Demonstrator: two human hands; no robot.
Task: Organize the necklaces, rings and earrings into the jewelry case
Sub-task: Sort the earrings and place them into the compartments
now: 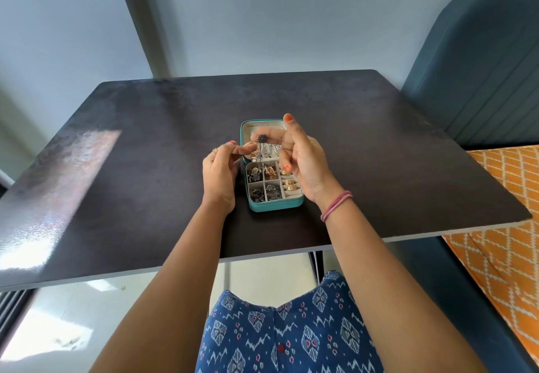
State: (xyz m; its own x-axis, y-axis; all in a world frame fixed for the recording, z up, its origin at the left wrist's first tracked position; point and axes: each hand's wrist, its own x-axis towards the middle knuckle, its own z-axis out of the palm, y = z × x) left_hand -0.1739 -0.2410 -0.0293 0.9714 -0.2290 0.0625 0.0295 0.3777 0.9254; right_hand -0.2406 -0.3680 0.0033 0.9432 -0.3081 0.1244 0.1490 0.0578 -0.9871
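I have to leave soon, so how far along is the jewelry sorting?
Nearly done, it seems. The tray compartments of the teal jewelry case already hold earrings and gold rings. In hand: a dark pendant piece on a chain, pinched between the left hand and right hand above the lid. No loose jewelry shows on the table; only this piece remains.

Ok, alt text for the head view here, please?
Two hands, left and right, hold a dark pendant necklace above an open teal jewelry case on a dark table. The case's lower compartments hold dark and gold pieces.
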